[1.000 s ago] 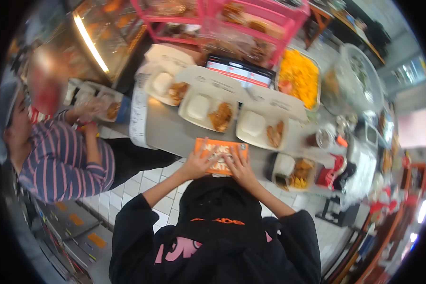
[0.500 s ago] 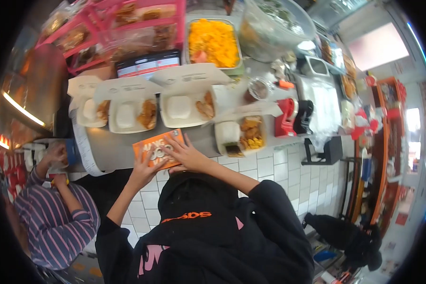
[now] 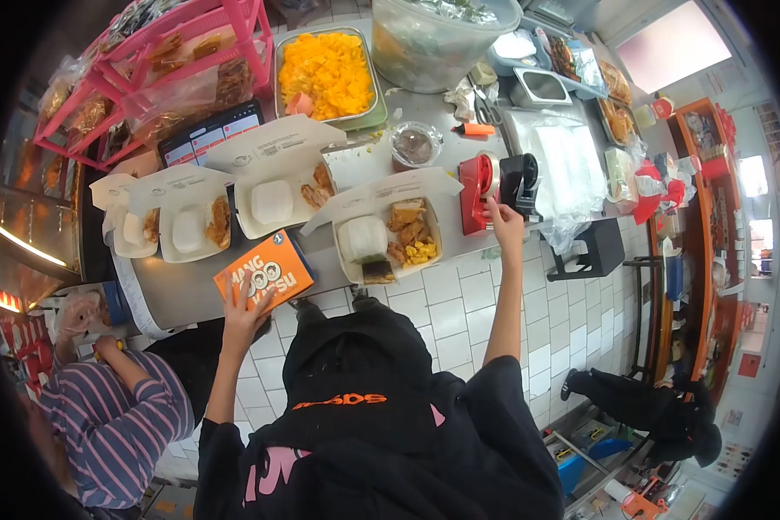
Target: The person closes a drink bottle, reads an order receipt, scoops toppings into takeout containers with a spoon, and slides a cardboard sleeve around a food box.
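Under the fingers of my left hand (image 3: pixel 244 310) is a closed orange cardboard food box (image 3: pixel 269 270) with white lettering, tilted at the counter's front edge. The hand grips its near side. My right hand (image 3: pixel 506 221) reaches to a red tape dispenser (image 3: pixel 474 195), fingertips pinched at the front of its tape roll (image 3: pixel 489 176); the tape end itself is too small to see clearly. A black tape dispenser (image 3: pixel 520 184) stands right beside the red one. Between my hands sits an open meal box (image 3: pixel 436 227) with rice, fried pieces and yellow bits.
Several open meal boxes (image 3: pixel 182 257) with rice and fried chicken line the counter (image 3: pixel 178 299). Behind them are a phone (image 3: pixel 212 139), a pink rack (image 3: pixel 264 52), a tray of yellow food (image 3: pixel 325 74) and a large clear tub (image 3: pixel 433 52). A person in stripes (image 3: pixel 117 416) is at left.
My right hand has left the orange box and moved right to the red tape dispenser. My left hand stays on the box, which is now turned and shifted slightly left.
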`<state>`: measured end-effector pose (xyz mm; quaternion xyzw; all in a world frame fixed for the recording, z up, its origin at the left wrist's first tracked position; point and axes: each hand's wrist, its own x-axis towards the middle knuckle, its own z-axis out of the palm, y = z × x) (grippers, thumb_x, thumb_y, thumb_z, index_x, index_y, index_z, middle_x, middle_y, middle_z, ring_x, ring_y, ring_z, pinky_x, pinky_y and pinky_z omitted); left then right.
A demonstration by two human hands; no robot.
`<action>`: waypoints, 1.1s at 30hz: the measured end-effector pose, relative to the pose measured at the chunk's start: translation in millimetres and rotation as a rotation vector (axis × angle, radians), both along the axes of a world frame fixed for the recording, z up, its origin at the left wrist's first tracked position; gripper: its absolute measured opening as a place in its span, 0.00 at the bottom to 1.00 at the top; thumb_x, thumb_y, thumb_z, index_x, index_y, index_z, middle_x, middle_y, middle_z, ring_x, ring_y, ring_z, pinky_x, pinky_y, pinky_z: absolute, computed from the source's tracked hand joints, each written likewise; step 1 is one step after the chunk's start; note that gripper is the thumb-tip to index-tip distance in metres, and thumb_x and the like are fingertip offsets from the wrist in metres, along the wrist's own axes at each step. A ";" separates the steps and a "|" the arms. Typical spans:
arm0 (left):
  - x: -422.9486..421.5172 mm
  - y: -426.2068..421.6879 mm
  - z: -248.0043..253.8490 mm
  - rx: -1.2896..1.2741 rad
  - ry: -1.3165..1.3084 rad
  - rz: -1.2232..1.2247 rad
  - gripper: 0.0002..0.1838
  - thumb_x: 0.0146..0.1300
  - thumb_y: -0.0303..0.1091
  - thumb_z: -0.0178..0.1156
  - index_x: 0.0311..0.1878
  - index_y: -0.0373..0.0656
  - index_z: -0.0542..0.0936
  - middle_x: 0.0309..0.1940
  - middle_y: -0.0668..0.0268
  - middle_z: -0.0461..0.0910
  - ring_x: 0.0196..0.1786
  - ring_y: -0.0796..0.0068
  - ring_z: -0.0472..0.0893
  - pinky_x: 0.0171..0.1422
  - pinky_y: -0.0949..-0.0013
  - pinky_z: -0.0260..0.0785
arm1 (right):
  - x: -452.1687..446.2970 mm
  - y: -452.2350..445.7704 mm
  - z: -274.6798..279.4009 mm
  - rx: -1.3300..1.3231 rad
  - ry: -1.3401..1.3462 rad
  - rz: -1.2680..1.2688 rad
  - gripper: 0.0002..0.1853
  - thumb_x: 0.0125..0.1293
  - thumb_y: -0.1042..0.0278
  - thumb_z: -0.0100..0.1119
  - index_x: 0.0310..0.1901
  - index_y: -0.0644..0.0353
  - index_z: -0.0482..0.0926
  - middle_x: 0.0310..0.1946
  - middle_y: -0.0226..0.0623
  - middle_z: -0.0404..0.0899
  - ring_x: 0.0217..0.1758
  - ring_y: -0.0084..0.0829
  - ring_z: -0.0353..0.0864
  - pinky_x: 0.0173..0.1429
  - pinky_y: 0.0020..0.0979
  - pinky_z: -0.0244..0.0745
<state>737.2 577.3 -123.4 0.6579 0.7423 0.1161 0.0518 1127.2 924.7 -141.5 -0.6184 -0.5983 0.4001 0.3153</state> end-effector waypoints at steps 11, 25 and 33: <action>5.3 -2.7 15.0 -0.011 -0.049 0.003 0.35 0.42 0.27 0.67 0.57 0.65 0.72 0.68 0.62 0.53 0.69 0.41 0.46 0.66 0.46 0.52 | 4.9 -89.0 -23.2 0.297 -0.854 -0.301 0.09 0.56 0.64 0.59 0.26 0.61 0.78 0.18 0.36 0.78 0.32 0.33 0.75 0.35 0.34 0.65; 38.3 -21.4 6.6 0.092 -0.022 0.162 0.33 0.53 0.40 0.61 0.64 0.55 0.64 0.68 0.64 0.52 0.69 0.35 0.44 0.59 0.29 0.49 | -218.6 -281.9 14.9 -0.562 0.443 0.562 0.11 0.63 0.63 0.56 0.33 0.63 0.79 0.25 0.28 0.78 0.28 0.15 0.72 0.34 0.19 0.65; 24.9 -30.6 11.7 0.141 0.107 0.064 0.31 0.54 0.42 0.59 0.62 0.76 0.64 0.67 0.62 0.55 0.67 0.36 0.48 0.59 0.29 0.50 | -237.2 -313.3 -5.8 -0.155 0.313 0.362 0.16 0.62 0.57 0.58 0.27 0.64 0.78 0.17 0.32 0.76 0.20 0.18 0.69 0.27 0.22 0.62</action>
